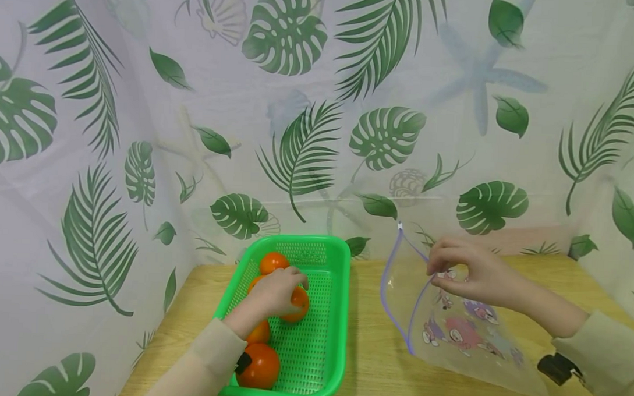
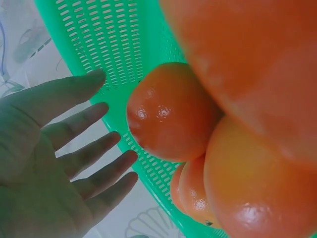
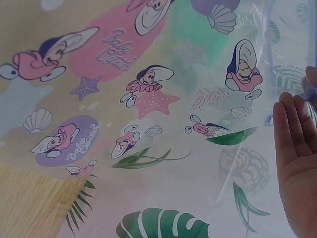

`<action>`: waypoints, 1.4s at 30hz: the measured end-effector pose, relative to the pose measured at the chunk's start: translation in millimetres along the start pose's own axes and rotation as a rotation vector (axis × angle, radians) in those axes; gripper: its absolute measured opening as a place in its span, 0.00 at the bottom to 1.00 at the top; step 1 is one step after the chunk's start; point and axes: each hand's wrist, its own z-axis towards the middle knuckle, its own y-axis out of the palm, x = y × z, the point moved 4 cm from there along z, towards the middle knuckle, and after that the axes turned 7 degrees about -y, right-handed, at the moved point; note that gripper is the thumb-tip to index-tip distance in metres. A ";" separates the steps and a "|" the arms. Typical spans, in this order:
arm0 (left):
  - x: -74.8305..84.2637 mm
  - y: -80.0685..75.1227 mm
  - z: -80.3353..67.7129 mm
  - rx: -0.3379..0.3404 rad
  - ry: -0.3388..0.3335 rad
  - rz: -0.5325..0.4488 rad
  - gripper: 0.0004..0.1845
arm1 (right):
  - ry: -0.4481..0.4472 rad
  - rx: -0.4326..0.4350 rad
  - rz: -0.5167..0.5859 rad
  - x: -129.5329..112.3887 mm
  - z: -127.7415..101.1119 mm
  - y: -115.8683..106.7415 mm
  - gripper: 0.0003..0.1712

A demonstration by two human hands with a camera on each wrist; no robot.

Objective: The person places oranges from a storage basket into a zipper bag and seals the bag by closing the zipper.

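Note:
My left hand [image 1: 292,285] reaches into a green plastic basket [image 1: 340,315] and lies over an orange [image 1: 298,305]. In the left wrist view the left hand [image 2: 99,111] is spread with straight fingers, just short of that orange [image 2: 171,111], not gripping it. Several more oranges lie in the basket, one at the near end [image 1: 261,366]. My right hand [image 1: 437,271] pinches the purple-edged rim of a clear zip bag [image 1: 464,337] printed with cartoon shells. It holds the bag's mouth up and open towards the basket. The bag [image 3: 148,99] fills the right wrist view, with fingers [image 3: 297,144] at its edge.
The basket and bag rest on a wooden table [image 1: 370,316]. A leaf-print curtain [image 1: 298,133] closes in the back and both sides. Bare tabletop lies between the basket and the bag.

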 end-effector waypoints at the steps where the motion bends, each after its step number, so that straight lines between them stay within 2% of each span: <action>1: -0.2 0.5 -0.1 -0.005 0.006 0.010 0.21 | 0.002 0.001 -0.001 -0.3 -0.3 0.3 0.26; 5: -1.7 2.4 0.2 -0.030 0.004 0.040 0.26 | 0.010 0.002 -0.011 -1.0 -0.9 0.5 0.30; 11: -3.7 4.4 1.0 -0.087 -0.004 0.077 0.34 | 0.035 -0.006 -0.008 -0.5 -1.5 0.8 0.26; 19: -6.3 4.4 3.8 -0.104 0.030 0.172 0.40 | 0.034 -0.007 0.000 -1.8 -2.2 2.1 0.19; 25: -7.6 5.0 7.0 -0.159 0.003 0.188 0.43 | 0.054 -0.012 -0.003 -2.9 -2.5 0.8 0.22; 29: -8.7 9.0 10.1 -0.197 -0.026 0.206 0.44 | 0.046 -0.009 -0.002 -2.6 -2.6 1.0 0.21; 31: -8.5 11.2 11.5 -0.210 -0.036 0.215 0.44 | 0.039 -0.007 0.002 -2.6 -2.5 0.8 0.17; 36: -5.0 16.2 14.4 -0.230 -0.043 0.238 0.43 | 0.036 -0.005 0.001 -2.9 -2.0 0.3 0.20; 38: -4.3 17.8 16.0 -0.233 -0.038 0.256 0.42 | 0.037 -0.003 -0.003 -2.6 -1.9 0.9 0.24; 42: -3.5 19.7 19.4 -0.233 -0.024 0.291 0.43 | 0.038 -0.002 -0.005 -1.0 -2.3 1.1 0.21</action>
